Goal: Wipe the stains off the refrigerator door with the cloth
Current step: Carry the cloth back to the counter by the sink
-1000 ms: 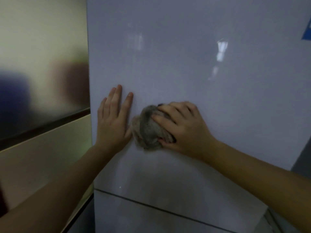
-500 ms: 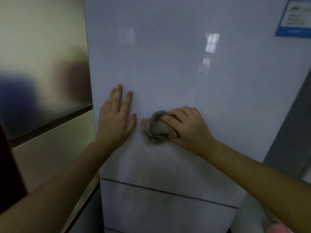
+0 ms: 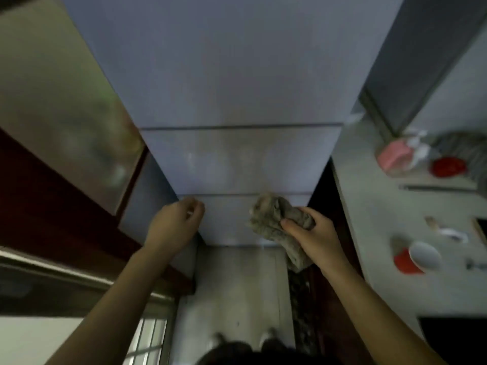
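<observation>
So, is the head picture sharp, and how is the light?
Head view: dim, flat light; motion blur softens the crumpled grey cloth and the pale glossy refrigerator door; the wide-angle lens makes the door's edges converge downward; no strong glare.

One refrigerator (image 3: 263, 48) with three door panels (image 3: 224, 83) (image 3: 237, 159) (image 3: 226, 222), one cloth (image 3: 274, 219), two hands (image 3: 172, 227) (image 3: 316, 238), one pink pack (image 3: 394, 156), two red containers (image 3: 448, 167) (image 3: 403, 262).

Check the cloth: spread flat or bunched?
Bunched. The cloth is crumpled in the right hand, one end hanging below it.
</observation>
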### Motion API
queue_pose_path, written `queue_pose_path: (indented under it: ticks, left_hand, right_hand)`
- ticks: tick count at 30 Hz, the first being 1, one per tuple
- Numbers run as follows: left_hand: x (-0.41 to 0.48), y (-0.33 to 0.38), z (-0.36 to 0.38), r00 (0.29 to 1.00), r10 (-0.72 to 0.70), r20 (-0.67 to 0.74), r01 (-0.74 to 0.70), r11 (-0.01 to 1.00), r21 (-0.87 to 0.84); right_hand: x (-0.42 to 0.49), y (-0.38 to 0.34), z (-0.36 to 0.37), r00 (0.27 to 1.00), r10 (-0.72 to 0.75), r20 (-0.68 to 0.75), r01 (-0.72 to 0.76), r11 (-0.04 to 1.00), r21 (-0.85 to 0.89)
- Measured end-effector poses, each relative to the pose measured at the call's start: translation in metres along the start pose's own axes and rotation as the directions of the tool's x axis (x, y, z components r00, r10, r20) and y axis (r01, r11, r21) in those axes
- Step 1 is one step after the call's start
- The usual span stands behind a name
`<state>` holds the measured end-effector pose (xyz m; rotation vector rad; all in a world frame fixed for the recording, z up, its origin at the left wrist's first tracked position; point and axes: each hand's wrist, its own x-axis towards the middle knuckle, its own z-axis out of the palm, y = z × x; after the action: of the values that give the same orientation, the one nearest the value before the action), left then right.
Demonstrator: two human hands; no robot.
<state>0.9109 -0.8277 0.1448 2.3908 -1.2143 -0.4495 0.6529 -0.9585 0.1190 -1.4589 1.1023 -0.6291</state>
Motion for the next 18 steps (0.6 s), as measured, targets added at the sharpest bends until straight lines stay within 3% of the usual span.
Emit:
queue_pose_path:
  ticks: [5, 8, 11, 18]
  left_hand:
    - [-0.057, -0.063, 0.085, 0.924, -0.178, 0.34, 0.168, 0.984, 0.059]
    - [-0.069, -0.091, 0.114, 0.825, -0.188, 0.533, 0.136, 0.982, 0.135]
    - [-0.07, -0.112, 0.133, 0.785, -0.198, 0.587, 0.132, 0.979, 0.153]
    - [-0.042, -0.15, 0.156, 0.622, -0.123, 0.773, -0.014, 0.986, 0.168]
  right_hand:
    - [-0.086, 0.11, -0.018, 0.928, 0.339, -0.157, -0.338, 0.94, 0.033]
    - [-0.13, 0.146, -0.023, 0.851, 0.468, -0.237, -0.46, 0.883, 0.093]
    - [-0.161, 0.159, -0.017, 0.793, 0.51, -0.334, -0.497, 0.858, 0.132]
    - [-0.241, 0.169, 0.043, 0.568, 0.629, -0.531, -0.595, 0.759, 0.263]
